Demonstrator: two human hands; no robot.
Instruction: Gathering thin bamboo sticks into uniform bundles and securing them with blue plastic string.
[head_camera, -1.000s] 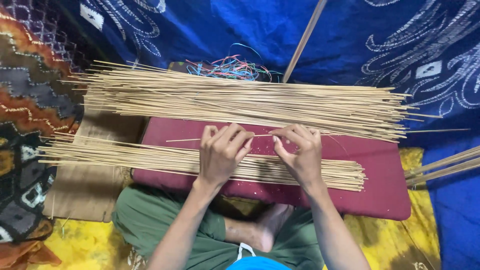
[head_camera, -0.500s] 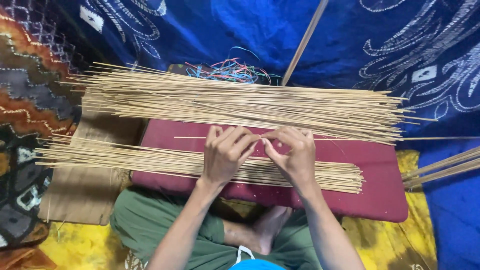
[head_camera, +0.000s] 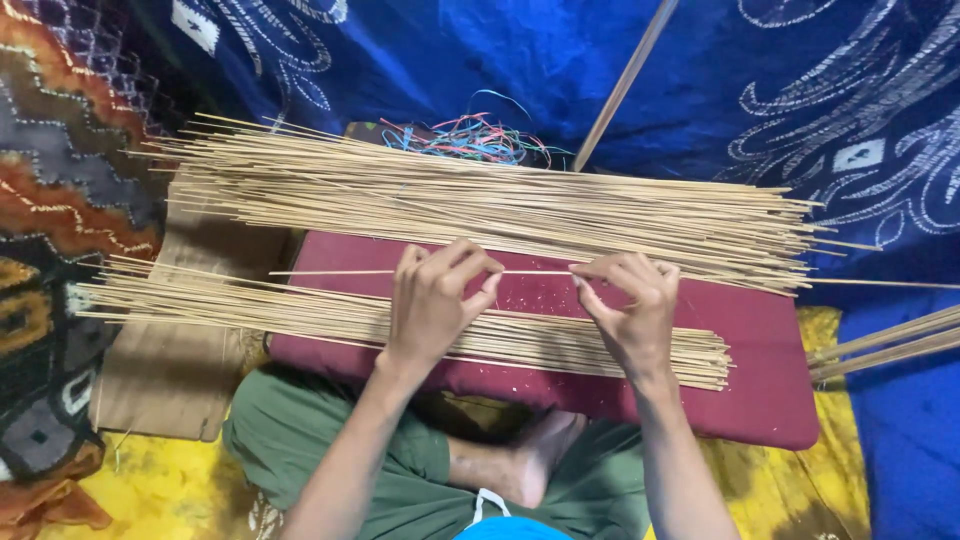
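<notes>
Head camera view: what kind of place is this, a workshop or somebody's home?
Probably a home craft spot on the floor: piles of thin bamboo sticks on a maroon cushion, patterned blue cloth around, and the person sitting cross-legged.

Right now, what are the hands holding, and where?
One thin stick. The left hand and right hand pinch it near its middle, above the red board.
</notes>
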